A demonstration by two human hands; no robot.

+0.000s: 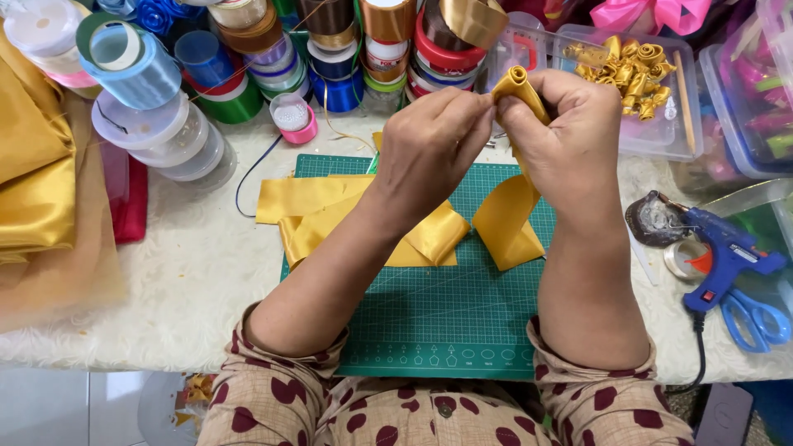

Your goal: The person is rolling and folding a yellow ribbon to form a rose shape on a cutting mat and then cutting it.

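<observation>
My left hand [429, 144] and my right hand [562, 132] are raised together above a green cutting mat [446, 322]. Both pinch a wide yellow satin ribbon [505, 223] whose top end is rolled into a small coil [516, 83] between my fingertips. The ribbon's tail hangs down from my right hand and folds onto the mat. More lengths of the same yellow ribbon [310, 202] lie loose on the mat under my left forearm.
Stacked ribbon spools [330, 49] line the back left. A clear box of finished gold ribbon coils [632, 70] sits behind my right hand. A blue glue gun [727, 260] and blue scissors [756, 318] lie at right. Gold fabric [33, 173] is piled at left.
</observation>
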